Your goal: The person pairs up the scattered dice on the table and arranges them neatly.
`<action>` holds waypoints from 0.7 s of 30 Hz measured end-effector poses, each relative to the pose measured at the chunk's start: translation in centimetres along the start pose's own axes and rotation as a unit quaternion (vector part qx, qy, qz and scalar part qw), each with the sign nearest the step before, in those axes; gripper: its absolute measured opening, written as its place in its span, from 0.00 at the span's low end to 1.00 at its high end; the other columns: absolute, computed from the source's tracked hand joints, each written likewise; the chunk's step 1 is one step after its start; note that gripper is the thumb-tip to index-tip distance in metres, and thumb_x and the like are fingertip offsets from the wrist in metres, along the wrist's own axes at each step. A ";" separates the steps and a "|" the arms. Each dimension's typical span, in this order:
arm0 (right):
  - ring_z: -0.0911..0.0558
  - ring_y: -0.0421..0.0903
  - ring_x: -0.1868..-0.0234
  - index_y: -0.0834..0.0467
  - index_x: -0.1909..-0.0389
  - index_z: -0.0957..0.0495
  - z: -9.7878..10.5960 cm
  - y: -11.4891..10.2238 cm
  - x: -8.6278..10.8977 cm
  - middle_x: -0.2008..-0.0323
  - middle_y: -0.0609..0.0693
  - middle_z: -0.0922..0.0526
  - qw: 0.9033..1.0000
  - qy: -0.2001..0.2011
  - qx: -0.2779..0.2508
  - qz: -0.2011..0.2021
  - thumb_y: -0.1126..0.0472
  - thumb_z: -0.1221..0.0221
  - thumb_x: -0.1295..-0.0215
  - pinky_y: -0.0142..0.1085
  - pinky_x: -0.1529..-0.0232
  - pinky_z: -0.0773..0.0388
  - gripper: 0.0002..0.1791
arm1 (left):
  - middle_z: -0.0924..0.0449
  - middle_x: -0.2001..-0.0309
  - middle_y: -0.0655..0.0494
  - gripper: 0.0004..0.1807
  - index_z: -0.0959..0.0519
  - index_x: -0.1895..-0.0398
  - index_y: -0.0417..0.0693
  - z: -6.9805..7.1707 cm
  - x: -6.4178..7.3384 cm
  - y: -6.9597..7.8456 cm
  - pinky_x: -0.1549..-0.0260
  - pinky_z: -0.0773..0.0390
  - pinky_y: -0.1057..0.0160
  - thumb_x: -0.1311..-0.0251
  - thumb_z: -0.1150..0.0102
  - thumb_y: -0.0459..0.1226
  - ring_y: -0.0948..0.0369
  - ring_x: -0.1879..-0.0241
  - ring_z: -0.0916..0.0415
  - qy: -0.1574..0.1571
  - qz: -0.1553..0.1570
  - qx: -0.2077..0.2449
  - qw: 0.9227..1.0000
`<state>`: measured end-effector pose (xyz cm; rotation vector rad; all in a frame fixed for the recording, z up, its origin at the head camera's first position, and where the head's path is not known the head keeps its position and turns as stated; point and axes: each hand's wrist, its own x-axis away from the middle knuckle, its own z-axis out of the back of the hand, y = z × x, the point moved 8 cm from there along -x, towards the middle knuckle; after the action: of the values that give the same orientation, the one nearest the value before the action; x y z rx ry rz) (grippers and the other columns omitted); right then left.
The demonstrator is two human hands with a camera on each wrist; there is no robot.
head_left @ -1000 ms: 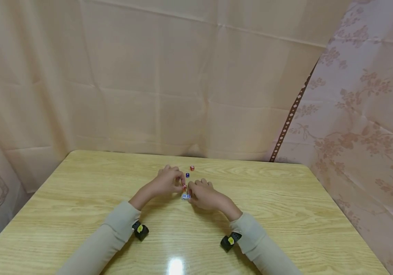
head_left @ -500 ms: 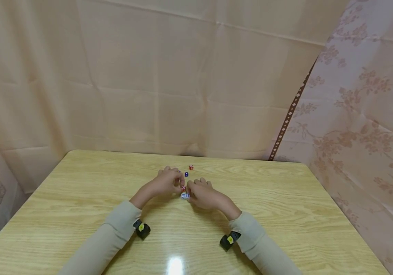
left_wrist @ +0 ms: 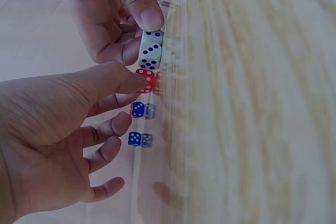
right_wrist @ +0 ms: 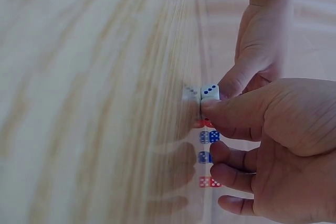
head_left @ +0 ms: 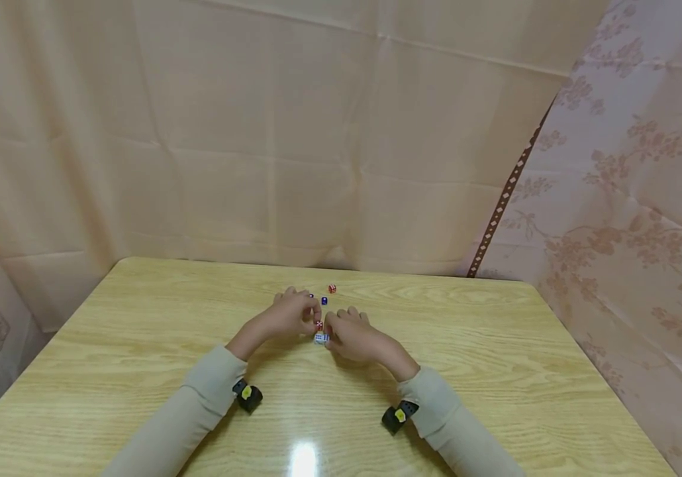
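Two white dice (head_left: pixel 320 338) with blue pips sit side by side on the table, between the hands. My right hand (head_left: pixel 355 336) pinches the right one; in the right wrist view its thumb covers much of that white die, while the other white die (right_wrist: pixel 210 91) shows its pips. Just behind them, a red die (head_left: pixel 319 325) is pinched by my left hand (head_left: pixel 287 315). The left wrist view has the left thumb on the face of the red die (left_wrist: pixel 147 81), close against the white dice (left_wrist: pixel 150 51). The left hand's other fingers are loosely bent.
Farther back on the wooden table (head_left: pixel 484 371) stand a blue die (head_left: pixel 324 301), a second blue die (head_left: pixel 311 296) partly hidden by the left hand, and another red die (head_left: pixel 332 289). A beige curtain (head_left: pixel 245 146) hangs behind the table's far edge.
The hands and dice stay nearly in place. A second blue die, hidden a second ago, now shows beside the left fingers. The head view has shifted slightly.
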<state>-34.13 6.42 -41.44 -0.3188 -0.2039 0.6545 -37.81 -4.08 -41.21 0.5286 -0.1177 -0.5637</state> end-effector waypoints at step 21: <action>0.37 0.47 0.60 0.55 0.59 0.26 0.1 0.1 0.2 0.65 0.47 0.28 1.000 0.002 -0.008 -0.025 0.58 0.36 0.31 0.40 0.58 0.46 0.09 | 0.27 0.65 0.56 0.07 0.19 0.71 0.56 -0.3 0.0 -0.2 0.58 0.46 0.54 0.43 0.32 0.34 0.55 0.60 0.39 -0.005 0.008 0.004 1.000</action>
<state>-34.09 6.61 -41.31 -0.3290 -0.2128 0.6036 -37.87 -4.11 -41.57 0.5314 -0.1327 -0.5497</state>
